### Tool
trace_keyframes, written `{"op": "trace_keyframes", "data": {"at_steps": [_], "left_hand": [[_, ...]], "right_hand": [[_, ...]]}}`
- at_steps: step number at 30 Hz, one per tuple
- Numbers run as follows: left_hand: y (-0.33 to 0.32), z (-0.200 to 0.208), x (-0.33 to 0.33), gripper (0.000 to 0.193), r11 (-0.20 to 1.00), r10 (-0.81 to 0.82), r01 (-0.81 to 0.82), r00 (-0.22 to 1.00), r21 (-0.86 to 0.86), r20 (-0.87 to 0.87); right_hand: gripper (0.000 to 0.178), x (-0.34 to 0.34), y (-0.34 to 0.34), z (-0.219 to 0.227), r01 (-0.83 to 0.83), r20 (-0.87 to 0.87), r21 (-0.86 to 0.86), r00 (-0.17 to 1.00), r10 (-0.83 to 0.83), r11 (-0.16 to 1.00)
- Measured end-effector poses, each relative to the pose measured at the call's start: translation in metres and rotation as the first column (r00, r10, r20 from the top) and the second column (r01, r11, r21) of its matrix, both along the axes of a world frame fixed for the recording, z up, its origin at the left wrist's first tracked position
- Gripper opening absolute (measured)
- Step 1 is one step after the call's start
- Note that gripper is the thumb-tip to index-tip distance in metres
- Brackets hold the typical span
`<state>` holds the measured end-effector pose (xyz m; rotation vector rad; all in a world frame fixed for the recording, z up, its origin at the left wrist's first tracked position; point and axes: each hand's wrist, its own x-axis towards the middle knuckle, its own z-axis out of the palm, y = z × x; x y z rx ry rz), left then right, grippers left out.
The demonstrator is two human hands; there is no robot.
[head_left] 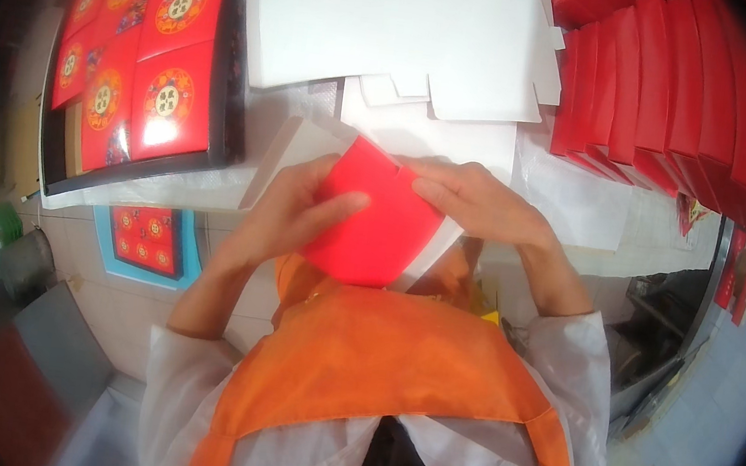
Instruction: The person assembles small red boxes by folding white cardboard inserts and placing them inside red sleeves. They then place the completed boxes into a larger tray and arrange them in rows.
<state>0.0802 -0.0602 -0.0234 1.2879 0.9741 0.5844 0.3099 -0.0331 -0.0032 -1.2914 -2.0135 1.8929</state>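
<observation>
1 red carton (374, 219) in the grip of 2 hands (295, 210) (478, 201), round dark-lettered labels (168, 100) on red boxes (201, 75) at left

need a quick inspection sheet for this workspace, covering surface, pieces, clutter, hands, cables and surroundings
Surface: pale table, largely covered
Work pieces: red card piece with a white edge, held at the table's near side
Clutter: overlapping white flat cartons in the middle; red boxes lined up at right; dark tray of patterned red packages at left
Hands: left hand and right hand both grip the red card piece
Cables: nothing seen
Surroundings: tiled floor; outer rim dark, details unclear
</observation>
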Motion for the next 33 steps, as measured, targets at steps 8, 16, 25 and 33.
{"op": "trace_keyframes", "data": {"at_steps": [8,16,25,33], "left_hand": [[0.0,-0.001,0.003,0.026,0.998,0.054,-0.055,0.998,-0.036,-0.011],[-0.003,0.003,0.008,0.02,0.978,0.143,-0.132,0.988,-0.16,0.057],[-0.003,0.001,0.008,0.018,0.984,0.142,-0.13,0.985,-0.121,0.096],[-0.003,-0.014,0.0,0.019,0.982,0.163,-0.158,0.986,-0.108,0.041]], "right_hand": [[0.04,-0.003,-0.007,-0.008,0.074,-0.027,-0.021,0.997,-0.075,0.997],[0.041,-0.01,-0.022,-0.008,0.084,-0.108,0.07,0.991,-0.077,0.994],[0.042,-0.011,-0.028,-0.013,0.036,-0.112,0.144,0.993,-0.02,0.989],[0.038,-0.005,-0.033,-0.018,0.137,-0.231,0.106,0.967,-0.109,0.985]]}}
